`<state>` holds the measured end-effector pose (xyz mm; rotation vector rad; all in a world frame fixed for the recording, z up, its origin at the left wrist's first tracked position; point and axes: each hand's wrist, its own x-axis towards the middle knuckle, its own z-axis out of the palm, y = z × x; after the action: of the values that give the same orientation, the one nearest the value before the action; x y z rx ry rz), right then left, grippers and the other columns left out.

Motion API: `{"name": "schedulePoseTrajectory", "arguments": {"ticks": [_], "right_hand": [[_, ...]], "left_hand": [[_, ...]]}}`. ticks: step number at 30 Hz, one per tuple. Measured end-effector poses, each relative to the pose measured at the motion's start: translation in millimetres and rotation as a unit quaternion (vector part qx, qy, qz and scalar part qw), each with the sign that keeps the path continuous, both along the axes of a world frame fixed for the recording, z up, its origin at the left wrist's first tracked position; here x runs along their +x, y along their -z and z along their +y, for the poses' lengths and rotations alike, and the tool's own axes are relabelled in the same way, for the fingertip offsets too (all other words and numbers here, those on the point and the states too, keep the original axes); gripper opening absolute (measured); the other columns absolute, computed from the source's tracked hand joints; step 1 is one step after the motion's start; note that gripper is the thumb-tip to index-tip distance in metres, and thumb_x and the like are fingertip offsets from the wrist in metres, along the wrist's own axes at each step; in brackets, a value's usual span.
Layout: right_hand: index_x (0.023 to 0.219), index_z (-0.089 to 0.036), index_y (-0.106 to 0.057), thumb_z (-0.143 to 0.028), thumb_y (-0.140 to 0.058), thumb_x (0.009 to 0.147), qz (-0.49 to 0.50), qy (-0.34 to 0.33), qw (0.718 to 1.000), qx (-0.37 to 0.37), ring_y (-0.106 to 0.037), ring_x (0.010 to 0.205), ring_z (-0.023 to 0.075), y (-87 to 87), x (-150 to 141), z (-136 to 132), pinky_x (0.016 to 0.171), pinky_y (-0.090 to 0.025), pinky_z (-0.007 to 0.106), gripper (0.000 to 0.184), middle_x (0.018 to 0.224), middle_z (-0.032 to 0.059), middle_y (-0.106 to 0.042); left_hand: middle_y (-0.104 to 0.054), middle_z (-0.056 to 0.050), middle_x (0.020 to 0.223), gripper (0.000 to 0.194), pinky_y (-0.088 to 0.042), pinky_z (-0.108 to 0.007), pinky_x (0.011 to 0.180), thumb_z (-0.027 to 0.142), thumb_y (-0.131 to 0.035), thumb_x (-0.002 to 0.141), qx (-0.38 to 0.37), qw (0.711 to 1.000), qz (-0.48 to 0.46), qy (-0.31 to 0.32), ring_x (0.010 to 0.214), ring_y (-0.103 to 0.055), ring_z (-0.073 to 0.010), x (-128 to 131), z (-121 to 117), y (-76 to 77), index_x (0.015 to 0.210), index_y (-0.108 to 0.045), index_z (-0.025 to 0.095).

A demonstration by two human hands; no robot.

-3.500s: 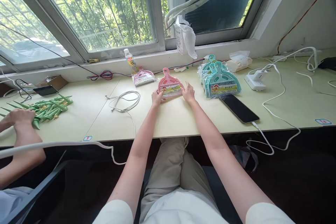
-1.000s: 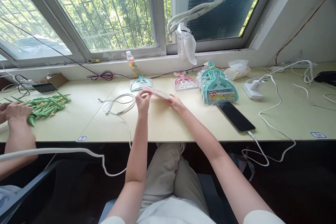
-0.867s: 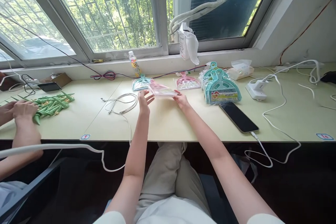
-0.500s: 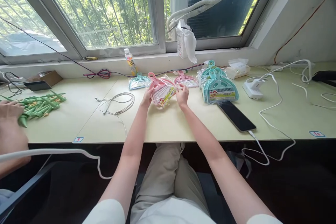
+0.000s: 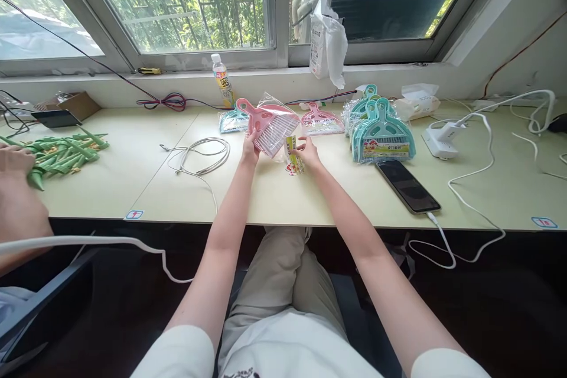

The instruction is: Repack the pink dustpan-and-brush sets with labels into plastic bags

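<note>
My left hand (image 5: 251, 149) grips a pink mini dustpan and brush set (image 5: 271, 124) by its left side, tilted above the table. Clear plastic film shows at its upper edge. Between the fingers of my right hand (image 5: 309, 152) is a yellow-green printed label card (image 5: 292, 155), just below and right of the set's bristles. Behind my hands lie another pink set (image 5: 321, 120) and a teal set (image 5: 233, 121), both in clear wrap. A stack of wrapped teal sets (image 5: 383, 133) stands to the right.
A phone (image 5: 408, 187) on a charging cable lies right of my hands, near a white power strip (image 5: 440, 140). Left are a coiled white cable (image 5: 206, 156) and a pile of green pods (image 5: 66, 153) under another person's hand (image 5: 18, 171). A drink bottle (image 5: 222, 81) stands behind.
The label card, earlier across the front of the pink set, is now apart from it in my right hand, lower down. The pink set's brush is uncovered. The whole view has shifted slightly.
</note>
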<state>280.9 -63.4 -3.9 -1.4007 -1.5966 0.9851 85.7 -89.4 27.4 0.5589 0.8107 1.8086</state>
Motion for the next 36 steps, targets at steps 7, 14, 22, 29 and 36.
{"name": "schedulePoseTrajectory", "arguments": {"ticks": [7,14,22,29,36], "right_hand": [[0.136,-0.016,-0.048,-0.011,-0.069,0.08,-0.173,0.128,0.972,0.093,-0.054,0.127,0.0354,-11.7,18,-5,0.105,-0.044,0.055,0.06,0.134,0.0215,-0.059],[0.106,-0.02,-0.063,-0.032,-0.058,0.097,0.054,0.028,0.976,0.21,-0.064,0.11,0.0237,-21.5,8,-8,0.101,-0.052,0.042,0.016,0.108,0.0108,-0.07],[0.085,-0.023,-0.053,-0.029,-0.075,0.089,0.411,0.032,0.909,-0.053,-0.07,0.072,0.0117,-9.6,0,2,0.086,-0.061,0.029,0.023,0.072,-0.0032,-0.068],[0.088,-0.022,-0.065,-0.04,-0.076,0.086,0.459,-0.08,0.881,-0.086,-0.074,0.09,0.0158,-15.2,5,7,0.1,-0.057,0.033,0.021,0.079,-0.0005,-0.075],[0.099,-0.027,-0.059,-0.023,-0.078,0.083,0.49,-0.112,0.856,-0.119,-0.074,0.085,0.0136,-16.2,-4,-4,0.097,-0.059,0.032,0.025,0.085,-0.005,-0.077]], "left_hand": [[-0.076,-0.004,0.114,0.041,-0.057,-0.024,0.087,0.034,-0.059,0.099,0.011,0.998,-0.037,-0.055,0.102,-0.072,-0.0153,-15,-8,-9.0,0.139,-0.059,0.027],[-0.072,-0.002,0.125,0.045,-0.057,-0.025,0.095,0.026,-0.055,0.101,0.025,0.999,0.007,0.035,0.114,-0.069,-0.0148,-2,-8,-6.3,0.145,-0.053,0.033],[-0.067,-0.008,0.134,0.046,-0.054,-0.034,0.104,0.037,-0.06,0.098,0.037,0.987,0.068,0.138,0.126,-0.063,-0.0225,18,-21,-12.6,0.144,-0.055,0.029],[-0.067,-0.01,0.134,0.047,-0.051,-0.039,0.109,0.03,-0.058,0.1,0.036,0.986,0.046,0.153,0.129,-0.061,-0.0232,14,-28,-20.7,0.146,-0.053,0.029],[-0.071,-0.011,0.124,0.038,-0.053,-0.047,0.107,0.038,-0.047,0.103,0.012,0.985,0.051,0.165,0.128,-0.061,-0.0292,4,-18,-9.7,0.131,-0.066,0.02]]}}
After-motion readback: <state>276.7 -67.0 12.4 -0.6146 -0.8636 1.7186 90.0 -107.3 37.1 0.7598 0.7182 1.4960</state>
